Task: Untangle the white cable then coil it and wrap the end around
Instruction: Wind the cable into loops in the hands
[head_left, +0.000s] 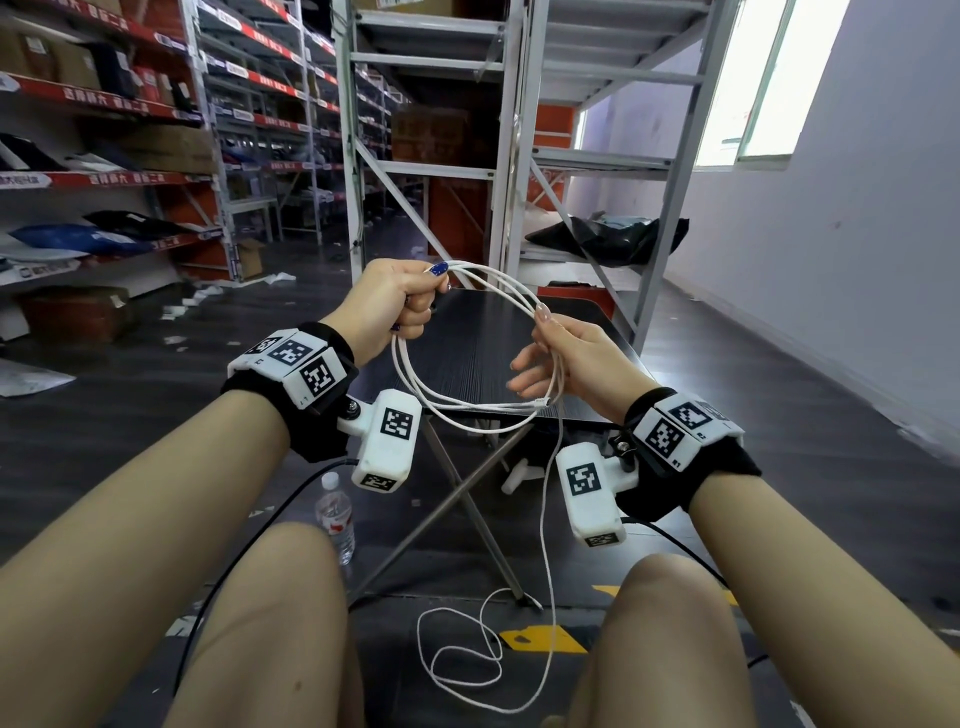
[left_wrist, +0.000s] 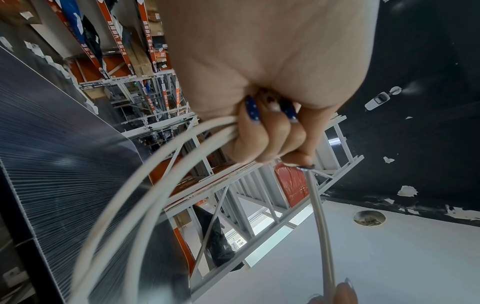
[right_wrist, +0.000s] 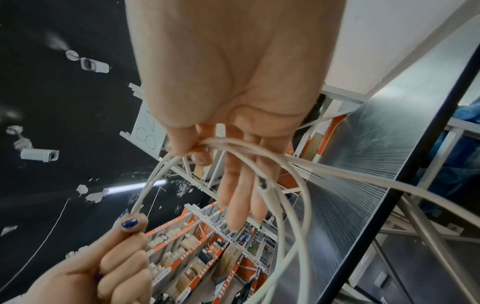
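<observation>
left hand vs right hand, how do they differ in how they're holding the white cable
The left hand grips the white cable in a closed fist; the right hand pinches it between thumb and forefinger, other fingers extended. The left shows blue nails, the right pale ones. Both hold the same coil above the black table.

A warehouse aisle with a dark floor (head_left: 156, 395) strewn with paper scraps. Red-edged shelving (head_left: 98, 98) holding boxes and bags fills ten o'clock; grey metal racks (head_left: 431, 130) stand at twelve. A white wall (head_left: 857, 234) with a bright window (head_left: 753, 83) runs at two o'clock.
</observation>
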